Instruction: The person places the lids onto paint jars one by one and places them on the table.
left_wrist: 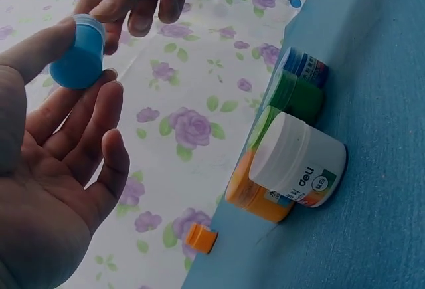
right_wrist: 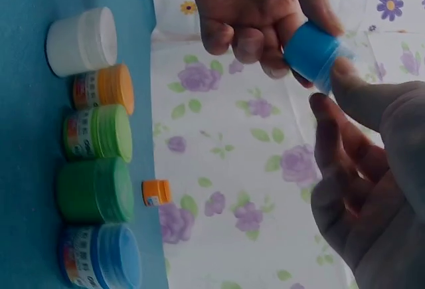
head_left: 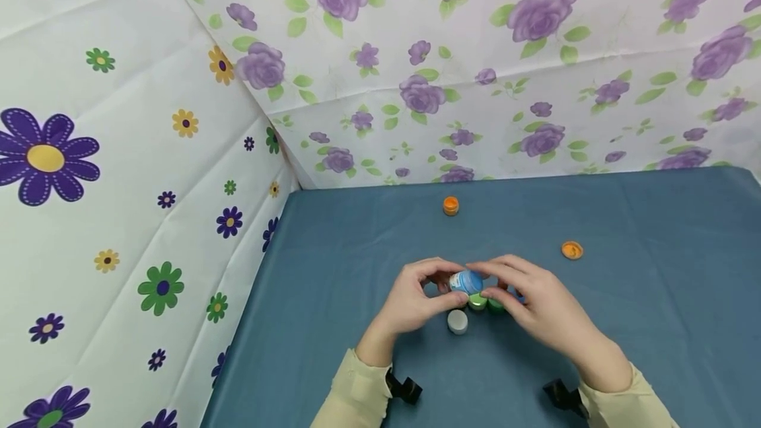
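Observation:
A small light-blue paint jar [head_left: 466, 282] is held tilted above the table between both hands. My left hand [head_left: 410, 296] grips its body, thumb on one side and fingers on the other, as the left wrist view also shows. At the jar's lid end, the thumb and fingertips of my right hand [head_left: 535, 299] pinch the rim. Below the hands stands a row of paint jars: white [left_wrist: 299, 159], orange [right_wrist: 116, 90], light green [right_wrist: 99, 133], dark green [right_wrist: 96, 189] and blue [right_wrist: 99, 256]. In the head view the hands partly cover this row.
Farther back on the blue-covered table [head_left: 357, 236] stands an orange jar [head_left: 451, 206], its top showing orange. An orange lid [head_left: 573, 250] lies to the right. Flowered cloths [head_left: 380, 71] hang behind the table and on its left.

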The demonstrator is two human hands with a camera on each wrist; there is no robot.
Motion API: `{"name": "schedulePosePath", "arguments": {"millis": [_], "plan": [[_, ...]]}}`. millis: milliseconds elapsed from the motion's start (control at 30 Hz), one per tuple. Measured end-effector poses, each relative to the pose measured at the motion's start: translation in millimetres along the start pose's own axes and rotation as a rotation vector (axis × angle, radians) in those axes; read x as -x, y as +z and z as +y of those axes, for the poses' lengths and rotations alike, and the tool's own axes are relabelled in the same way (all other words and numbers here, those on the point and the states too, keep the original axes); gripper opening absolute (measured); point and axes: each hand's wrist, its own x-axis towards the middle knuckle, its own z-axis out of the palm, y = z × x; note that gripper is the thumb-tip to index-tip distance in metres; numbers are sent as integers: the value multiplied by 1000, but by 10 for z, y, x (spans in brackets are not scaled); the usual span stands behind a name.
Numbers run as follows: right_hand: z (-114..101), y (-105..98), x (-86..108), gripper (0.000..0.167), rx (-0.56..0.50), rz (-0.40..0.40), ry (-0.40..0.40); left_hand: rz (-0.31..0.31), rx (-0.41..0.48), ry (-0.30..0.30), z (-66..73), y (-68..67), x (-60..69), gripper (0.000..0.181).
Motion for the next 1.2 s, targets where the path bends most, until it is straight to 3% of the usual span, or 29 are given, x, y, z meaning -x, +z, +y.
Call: {"name": "schedulePosePath", "arguments": {"millis": [133, 167, 267, 367, 400, 433, 533, 633, 700, 833, 1000, 1100, 1200], "plan": [[-60, 59, -1, 9, 56, 1, 136, 8, -37, 9, 28, 18, -16, 32], [-72, 70, 0, 7, 66, 1, 163, 8, -50, 14, 30, 25, -20, 33], [-92, 84, 17, 38, 78, 30, 212, 10, -75, 29, 42, 40, -30, 37], [-87, 72, 40, 25, 75, 93, 201, 16, -65, 28, 39, 41, -27, 37], [-82, 65, 46, 15, 67, 103, 186, 22, -55, 24, 45, 37, -24, 36], [-76, 56, 48, 17, 63, 104, 162, 26, -46, 21, 45, 32, -23, 36], [-57, 44, 40, 55, 52, 70, 48, 32, -33, 17, 40, 14, -14, 34], [-50, 58, 29, 63, 73, 55, -44, 28, -31, 18, 32, 8, -12, 33], [-59, 80, 21, 61, 95, 72, -63, 32, -31, 17, 28, 9, -9, 33], [-103, 125, 16, 52, 156, 84, -11, 54, -27, -2, 33, 11, -1, 33], [-170, 148, -18, 24, 193, 44, 176, 56, -52, -31, 36, 28, 2, 33], [-166, 151, -27, 28, 168, 15, 258, 51, -62, -41, 36, 43, 1, 34], [-106, 152, 8, 38, 126, -4, 221, 54, -62, -58, 44, 40, 0, 33]]}}
